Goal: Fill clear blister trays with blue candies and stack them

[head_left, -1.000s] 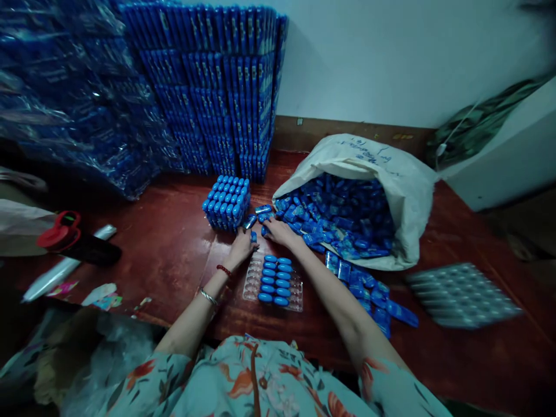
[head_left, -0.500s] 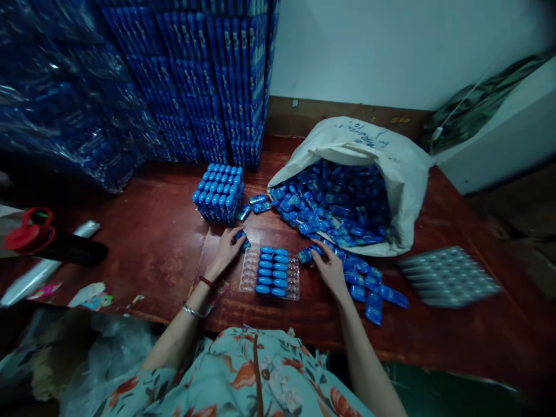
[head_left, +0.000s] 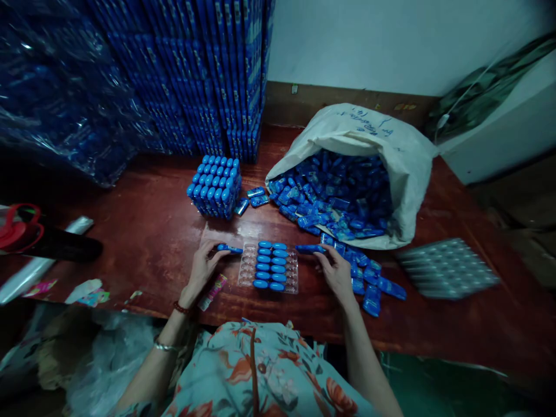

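Between my hands lies a clear plastic tray (head_left: 247, 272) with two middle columns of blue oval-ended packs (head_left: 270, 267) standing in it; its outer cups on both sides hold nothing. My left hand (head_left: 203, 266) pinches a small blue pack (head_left: 230, 249) edge-on at the tray's upper left. On the other side my right hand (head_left: 335, 271) pinches another blue pack (head_left: 310, 249), close to the tray's upper right. What is printed on the packs is too small to read.
Loose blue packs spill from a white sack (head_left: 414, 191) at the back right. A block of stacked packs (head_left: 215, 188) stands behind my left hand. Empty clear trays (head_left: 449, 269) are stacked at right. A red-lidded bottle (head_left: 65, 246) lies left; tall blue stacks (head_left: 208, 87) rise behind.
My left hand has drawn left and turned its pack level and edge-on, pointing at the tray. My right hand has moved slightly right, its pack now also level, pointing at the tray.
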A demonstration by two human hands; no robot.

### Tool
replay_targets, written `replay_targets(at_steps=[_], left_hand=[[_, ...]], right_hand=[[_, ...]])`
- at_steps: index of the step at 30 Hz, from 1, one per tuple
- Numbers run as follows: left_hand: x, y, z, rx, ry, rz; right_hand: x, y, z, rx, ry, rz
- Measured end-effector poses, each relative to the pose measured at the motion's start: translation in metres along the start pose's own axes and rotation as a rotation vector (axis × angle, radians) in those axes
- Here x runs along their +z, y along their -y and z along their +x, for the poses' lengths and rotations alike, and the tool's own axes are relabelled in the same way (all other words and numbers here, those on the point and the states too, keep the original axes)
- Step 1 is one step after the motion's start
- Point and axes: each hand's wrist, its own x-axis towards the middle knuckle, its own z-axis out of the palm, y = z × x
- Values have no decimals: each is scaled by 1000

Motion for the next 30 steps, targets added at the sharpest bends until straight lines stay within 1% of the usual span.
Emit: replay_targets(at_steps=[3, 5, 7, 10, 13, 15, 18, 21, 23, 26, 28, 30], left_hand=[[12, -20, 5, 87, -11, 34], [22, -31, 9, 164, 32, 93], [30, -40, 12, 211, 106, 193], [34, -48, 13, 215, 262, 391], [31, -59, 16, 229, 425, 569], [30, -67, 21, 241, 520, 646], [34, -79, 32, 239, 616, 724], [37, -79, 41, 246, 665, 747], [33, -73, 44, 259, 679, 690], [22, -60, 50, 328, 706, 477], [17, -53, 58, 357, 667, 320], [19, -50, 71, 346, 531, 238]], right_hand=[[12, 17, 6, -213, 81, -289], [17, 28, 7, -273, 162, -500], [18, 40, 7, -270, 262, -728], [15, 60, 4, -264, 411, -1002], [16, 77, 5, -275, 523, -1150], [20, 85, 8, -267, 567, -1212], [27, 94, 14, -248, 592, -1255], [28, 95, 19, -251, 615, -1242], [24, 92, 20, -258, 609, -1201], [12, 81, 20, -288, 601, -1040], [2, 73, 23, -329, 603, -880], [-5, 67, 31, -348, 551, -773]])
